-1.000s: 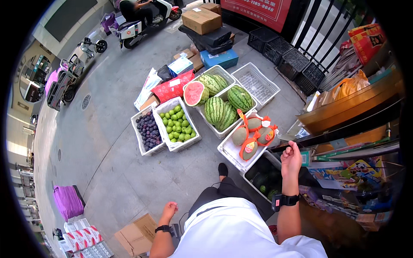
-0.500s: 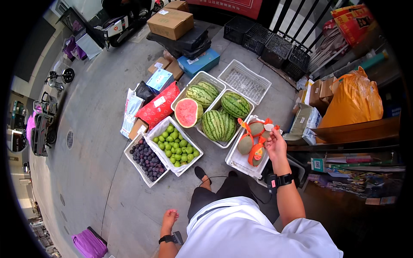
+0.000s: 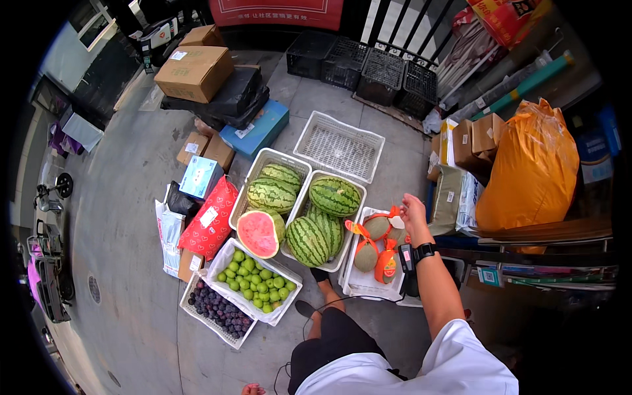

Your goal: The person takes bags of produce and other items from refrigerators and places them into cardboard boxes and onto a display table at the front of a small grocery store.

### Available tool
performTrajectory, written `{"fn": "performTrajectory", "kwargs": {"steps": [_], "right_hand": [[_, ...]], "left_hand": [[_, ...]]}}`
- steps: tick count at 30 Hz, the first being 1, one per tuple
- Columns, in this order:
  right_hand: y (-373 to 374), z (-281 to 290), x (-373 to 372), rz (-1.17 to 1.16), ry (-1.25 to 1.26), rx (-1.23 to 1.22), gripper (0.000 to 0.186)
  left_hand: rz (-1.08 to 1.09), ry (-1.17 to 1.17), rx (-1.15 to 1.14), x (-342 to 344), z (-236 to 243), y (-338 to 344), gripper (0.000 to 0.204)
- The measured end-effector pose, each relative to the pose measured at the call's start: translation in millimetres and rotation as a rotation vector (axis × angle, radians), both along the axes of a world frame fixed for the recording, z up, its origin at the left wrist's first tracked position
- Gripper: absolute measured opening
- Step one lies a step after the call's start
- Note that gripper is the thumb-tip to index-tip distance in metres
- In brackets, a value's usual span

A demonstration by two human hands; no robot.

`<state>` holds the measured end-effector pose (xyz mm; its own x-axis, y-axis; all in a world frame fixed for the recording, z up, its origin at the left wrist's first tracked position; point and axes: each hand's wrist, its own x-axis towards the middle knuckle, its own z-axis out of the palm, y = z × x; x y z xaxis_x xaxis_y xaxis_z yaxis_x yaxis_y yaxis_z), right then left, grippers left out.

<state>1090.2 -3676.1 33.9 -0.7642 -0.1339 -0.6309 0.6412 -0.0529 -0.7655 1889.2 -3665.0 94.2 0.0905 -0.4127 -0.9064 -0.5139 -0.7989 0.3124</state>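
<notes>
My right hand hovers over the far right corner of a white crate. Its fingers are pinched together beside an orange net end; what they hold is hidden. In that crate lie several netted melons in orange mesh, with a white tag close to my fingers. A black device and a watch are strapped to my right wrist. At the bottom edge my left hand is mostly cut off, its fingers curled with nothing seen in them.
Crates hold striped watermelons, a cut watermelon half, green fruit and dark plums. A bare white crate stands behind. Parcels pile at left; an orange sack and shelf are at right. Black crates line the fence.
The view has shifted and I have stepped nearer the crates. My right hand stays over the melons, now at the crate's far corner. My left hand has dropped mostly out of view.
</notes>
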Motion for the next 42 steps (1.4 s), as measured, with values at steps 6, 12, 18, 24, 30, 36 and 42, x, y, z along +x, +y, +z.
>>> {"fn": "performTrajectory", "kwargs": {"steps": [6,12,18,24,30,36,42], "right_hand": [[-92,-233,-90,0.078,-0.212,0.236,0.017],[-142,-401,-184,0.870,0.606,0.994,0.024],[-152,-555,-243,1.186,0.842,1.103,0.034],[-155,-651,-260,1.443,0.944,1.204,0.039],[-145,-683,-250,1.442,0.996,1.507,0.012],[-172,-582,-287,1.302,1.224,1.330,0.014],[-246,-393,-325,0.962,1.500,1.092,0.016]], "left_hand": [[0.081,-0.060,0.296,-60,35,4,0.032],[0.390,-0.485,0.540,-129,18,-44,0.034],[0.366,-0.539,0.538,-170,-42,-89,0.035],[0.356,-0.631,0.572,-190,-69,-116,0.035],[0.339,-0.656,0.585,-191,-88,-135,0.036],[0.364,-0.604,0.552,-175,-70,-117,0.036],[0.419,-0.470,0.526,-137,-32,-72,0.037]]}}
